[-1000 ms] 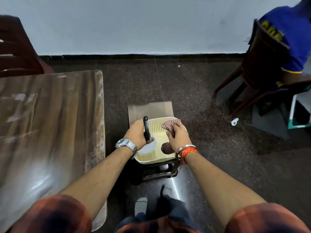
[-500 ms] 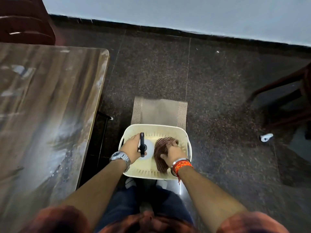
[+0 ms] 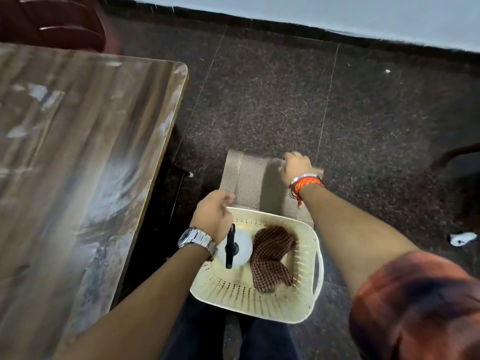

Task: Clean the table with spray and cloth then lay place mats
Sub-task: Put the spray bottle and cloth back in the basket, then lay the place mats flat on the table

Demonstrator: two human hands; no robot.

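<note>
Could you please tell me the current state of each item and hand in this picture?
spray bottle: upright in the basket, not held.
cloth: crumpled in the basket, not held.
basket: upright, holding both.
place mats: lying flat beyond the basket, far edge gripped by the right hand.
left hand: fingers curled at the mats' near corner; grip unclear.
table: streaked, blurred.

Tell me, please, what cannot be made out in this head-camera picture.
All in the head view:
- The place mats: the near part is hidden behind the basket; their number cannot be told.
- The right hand: motion blur hides whether its fingers grip the place mats.
- The left hand: blurred too; any grip is unclear.
- The spray bottle: seen from above, its body is hidden under its own top.
- The table: blurred, cut off by the left edge.
</note>
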